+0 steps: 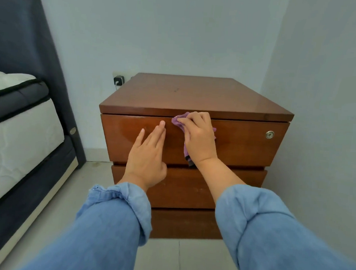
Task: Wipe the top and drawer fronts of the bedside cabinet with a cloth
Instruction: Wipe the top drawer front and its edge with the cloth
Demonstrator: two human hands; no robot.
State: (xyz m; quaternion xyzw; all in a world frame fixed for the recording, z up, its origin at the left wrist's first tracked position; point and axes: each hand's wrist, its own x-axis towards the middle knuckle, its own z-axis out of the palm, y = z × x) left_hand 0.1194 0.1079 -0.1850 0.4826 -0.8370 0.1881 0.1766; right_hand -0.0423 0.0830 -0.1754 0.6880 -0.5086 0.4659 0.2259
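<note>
A brown wooden bedside cabinet (197,94) with three drawer fronts stands against the wall. My right hand (199,138) presses a purple cloth (179,121) against the upper middle of the top drawer front (246,144), fingers curled over the cloth near the drawer's top edge. A strip of the cloth hangs down below my wrist. My left hand (149,154) lies flat with straight fingers on the same drawer front, just left of the cloth. The lower two drawer fronts (182,188) are partly hidden by my forearms.
A round metal lock (269,134) sits at the top drawer's right end. A bed with a white mattress (18,130) and dark frame stands to the left. A plugged-in charger (118,80) is on the wall behind the cabinet. Pale floor tiles lie below.
</note>
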